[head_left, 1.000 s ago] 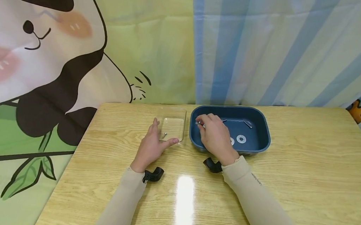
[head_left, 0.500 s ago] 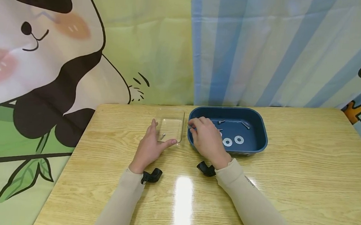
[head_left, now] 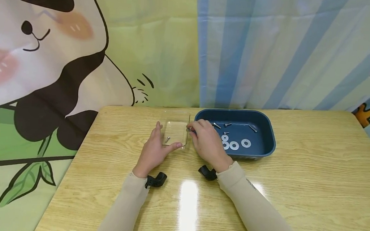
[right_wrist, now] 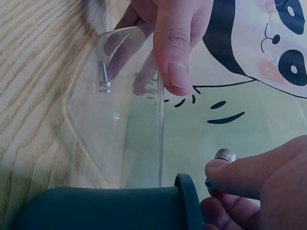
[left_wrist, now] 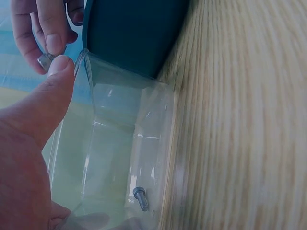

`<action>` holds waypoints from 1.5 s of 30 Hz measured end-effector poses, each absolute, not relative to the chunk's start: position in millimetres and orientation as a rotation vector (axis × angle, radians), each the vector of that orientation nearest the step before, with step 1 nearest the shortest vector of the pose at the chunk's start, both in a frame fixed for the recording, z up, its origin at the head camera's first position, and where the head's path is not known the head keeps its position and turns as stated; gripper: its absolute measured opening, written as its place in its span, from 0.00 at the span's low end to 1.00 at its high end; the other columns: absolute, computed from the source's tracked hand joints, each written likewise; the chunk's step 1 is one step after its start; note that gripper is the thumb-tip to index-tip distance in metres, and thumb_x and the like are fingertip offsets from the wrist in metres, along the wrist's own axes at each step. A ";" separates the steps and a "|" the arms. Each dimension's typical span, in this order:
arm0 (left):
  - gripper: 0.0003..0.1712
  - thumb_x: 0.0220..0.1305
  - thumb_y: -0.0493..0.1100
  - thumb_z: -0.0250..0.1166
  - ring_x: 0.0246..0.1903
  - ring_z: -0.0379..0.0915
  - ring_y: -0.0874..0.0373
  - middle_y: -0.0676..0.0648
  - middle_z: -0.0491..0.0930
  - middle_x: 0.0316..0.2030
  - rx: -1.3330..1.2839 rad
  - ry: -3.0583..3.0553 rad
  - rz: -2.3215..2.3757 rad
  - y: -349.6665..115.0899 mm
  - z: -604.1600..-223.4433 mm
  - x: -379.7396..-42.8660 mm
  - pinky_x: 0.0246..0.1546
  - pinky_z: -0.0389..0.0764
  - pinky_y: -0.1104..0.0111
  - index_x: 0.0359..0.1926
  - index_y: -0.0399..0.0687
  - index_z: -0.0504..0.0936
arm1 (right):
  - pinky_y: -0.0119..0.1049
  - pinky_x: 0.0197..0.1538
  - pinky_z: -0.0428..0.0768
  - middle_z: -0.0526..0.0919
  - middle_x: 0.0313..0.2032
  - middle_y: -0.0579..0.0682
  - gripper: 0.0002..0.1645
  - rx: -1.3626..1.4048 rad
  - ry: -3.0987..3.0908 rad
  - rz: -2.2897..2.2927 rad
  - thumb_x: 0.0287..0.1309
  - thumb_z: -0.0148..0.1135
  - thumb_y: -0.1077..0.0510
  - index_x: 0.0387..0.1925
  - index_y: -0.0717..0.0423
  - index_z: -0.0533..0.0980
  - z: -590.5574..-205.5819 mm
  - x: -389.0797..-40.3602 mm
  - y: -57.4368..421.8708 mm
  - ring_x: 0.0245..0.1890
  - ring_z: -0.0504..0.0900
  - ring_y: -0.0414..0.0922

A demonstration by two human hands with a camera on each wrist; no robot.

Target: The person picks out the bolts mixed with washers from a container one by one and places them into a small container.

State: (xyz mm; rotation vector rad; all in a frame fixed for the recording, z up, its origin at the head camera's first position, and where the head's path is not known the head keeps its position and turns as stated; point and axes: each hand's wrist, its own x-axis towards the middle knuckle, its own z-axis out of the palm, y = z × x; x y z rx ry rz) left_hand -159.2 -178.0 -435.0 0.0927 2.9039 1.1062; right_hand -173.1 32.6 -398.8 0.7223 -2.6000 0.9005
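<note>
My left hand [head_left: 153,153] grips a clear plastic box [head_left: 176,130], the thumb over its near rim and the fingers along its left side. Inside the box lies one small silver socket-head screw [left_wrist: 140,198]. Between thumb and fingertips, my right hand [head_left: 209,144] pinches another silver screw [right_wrist: 225,155], its round head poking out. In the head view this hand is at the box's right rim, reaching over the left end of a dark blue bin [head_left: 269,135]. The left wrist view has the pinched screw close to the left thumb, just outside the box rim.
In the bin lie several flat washers [head_left: 246,143] and several loose screws [head_left: 253,128], partly hidden by the right hand. Box and bin stand side by side near the back edge of the wooden table [head_left: 314,176]. A printed curtain [head_left: 164,48] hangs right behind.
My right hand has lifted out of the bin and moved left to the clear box's rim with the screw, uncovering more washers and screws. The left hand keeps its place on the box.
</note>
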 end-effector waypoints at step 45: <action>0.72 0.56 0.75 0.65 0.66 0.63 0.31 0.34 0.50 0.76 0.096 2.900 1.090 -177.4 -431.7 -158.7 0.61 0.69 0.41 0.80 0.38 0.35 | 0.39 0.47 0.78 0.84 0.42 0.48 0.08 0.892 -2.655 0.775 0.66 0.64 0.63 0.45 0.55 0.84 -412.8 -177.7 16.6 0.43 0.78 0.46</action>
